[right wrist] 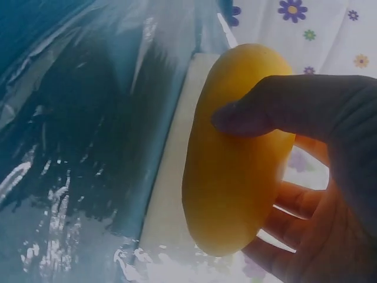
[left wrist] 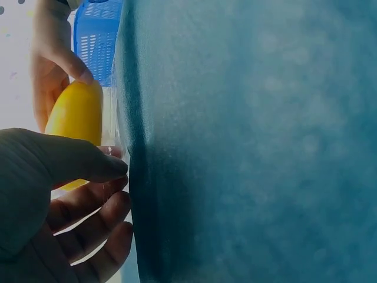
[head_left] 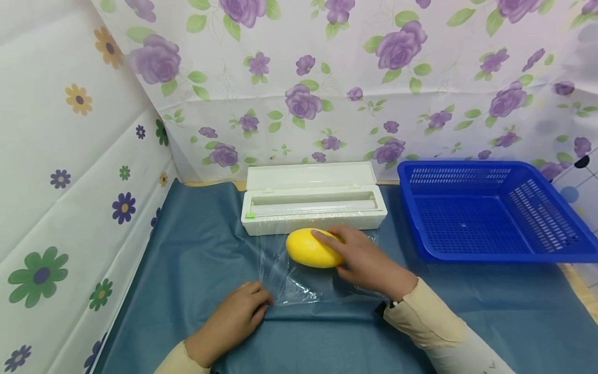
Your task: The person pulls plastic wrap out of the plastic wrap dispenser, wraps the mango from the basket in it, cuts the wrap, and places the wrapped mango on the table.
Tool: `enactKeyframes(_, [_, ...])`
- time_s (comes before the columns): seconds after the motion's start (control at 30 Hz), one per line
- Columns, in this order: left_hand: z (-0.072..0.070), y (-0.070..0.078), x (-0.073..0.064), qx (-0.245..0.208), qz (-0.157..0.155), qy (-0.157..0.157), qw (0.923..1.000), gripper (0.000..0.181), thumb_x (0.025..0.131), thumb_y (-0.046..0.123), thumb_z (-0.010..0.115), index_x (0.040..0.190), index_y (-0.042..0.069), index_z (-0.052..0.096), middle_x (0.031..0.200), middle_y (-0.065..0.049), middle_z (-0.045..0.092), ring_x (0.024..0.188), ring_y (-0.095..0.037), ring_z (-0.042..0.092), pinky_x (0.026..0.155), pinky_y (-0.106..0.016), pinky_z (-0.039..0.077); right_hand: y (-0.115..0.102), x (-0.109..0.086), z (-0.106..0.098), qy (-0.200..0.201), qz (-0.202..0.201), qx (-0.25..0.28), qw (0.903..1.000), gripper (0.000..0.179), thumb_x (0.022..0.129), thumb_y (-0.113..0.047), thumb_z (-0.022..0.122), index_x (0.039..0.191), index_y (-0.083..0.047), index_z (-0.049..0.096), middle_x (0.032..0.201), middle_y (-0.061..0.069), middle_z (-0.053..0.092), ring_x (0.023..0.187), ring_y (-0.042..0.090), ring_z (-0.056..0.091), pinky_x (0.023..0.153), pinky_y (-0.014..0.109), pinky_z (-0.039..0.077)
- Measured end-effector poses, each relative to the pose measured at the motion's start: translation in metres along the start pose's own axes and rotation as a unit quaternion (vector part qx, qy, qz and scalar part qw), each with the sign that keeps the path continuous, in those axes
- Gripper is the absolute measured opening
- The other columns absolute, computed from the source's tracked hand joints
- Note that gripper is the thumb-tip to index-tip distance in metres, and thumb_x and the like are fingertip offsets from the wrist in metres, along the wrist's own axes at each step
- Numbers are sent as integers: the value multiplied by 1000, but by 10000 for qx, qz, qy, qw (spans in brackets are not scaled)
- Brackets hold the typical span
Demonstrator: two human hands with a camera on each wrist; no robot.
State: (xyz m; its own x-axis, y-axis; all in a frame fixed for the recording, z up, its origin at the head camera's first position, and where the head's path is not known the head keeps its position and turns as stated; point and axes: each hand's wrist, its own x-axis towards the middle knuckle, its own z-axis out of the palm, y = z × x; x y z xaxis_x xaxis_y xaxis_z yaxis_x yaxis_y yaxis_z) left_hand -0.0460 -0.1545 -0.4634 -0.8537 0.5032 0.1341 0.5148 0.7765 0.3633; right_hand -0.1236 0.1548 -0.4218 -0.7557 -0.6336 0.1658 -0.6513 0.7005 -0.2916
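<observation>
A smooth yellow mango [head_left: 308, 248] is in my right hand [head_left: 369, 259], held just above a sheet of cling film [head_left: 299, 285]. The thumb lies across one side of the mango and the fingers wrap the other, as the right wrist view shows. The film stretches over the tablecloth from a white cling film box [head_left: 317, 222], whose lid stands raised and whose roll shows inside. At the film's near left corner, my left hand [head_left: 240, 314] pinches the edge between thumb [left wrist: 109, 168] and forefinger.
To the right stands a blue plastic basket [head_left: 467, 223] with slotted walls. A blue-green cloth [head_left: 196, 244] covers the table. Flowered sheets [head_left: 261, 98] hang behind and to the left, close to the box.
</observation>
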Motion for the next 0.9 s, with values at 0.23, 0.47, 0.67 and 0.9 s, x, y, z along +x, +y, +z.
enactKeyframes(0.23, [-2, 1, 2, -69, 215, 407, 9989, 14, 91, 8, 72, 92, 22, 72, 87, 14, 59, 81, -3, 54, 73, -25, 51, 1, 4, 10, -63, -30, -73, 9999, 90, 82, -8, 82, 158, -27, 36, 144, 13, 50, 127, 34, 54, 108, 54, 45])
enactKeyframes(0.47, [-2, -1, 4, -69, 479, 729, 9962, 14, 87, 3, 74, 92, 17, 73, 88, 10, 61, 82, -6, 56, 73, -27, 51, 4, 8, 19, 7, -47, -234, 9997, 81, 84, -12, 81, 154, -16, 41, 144, 8, 52, 130, 28, 53, 111, 51, 45])
enactKeyframes(0.67, [-3, -2, 6, -18, 483, 796, 9957, 14, 87, 3, 74, 91, 17, 73, 86, 10, 59, 79, -5, 54, 70, -25, 50, 5, 9, 21, 83, -55, -169, 9998, 76, 82, -11, 82, 149, -9, 45, 143, 10, 54, 130, 29, 55, 110, 51, 46])
enactKeyframes(0.9, [-5, -1, 9, -36, 453, 739, 9962, 13, 88, 4, 74, 93, 16, 74, 87, 10, 59, 80, -5, 53, 71, -24, 50, 12, 6, 24, 97, -181, -154, 9997, 79, 82, -13, 83, 150, -9, 44, 143, 13, 52, 126, 32, 56, 108, 51, 47])
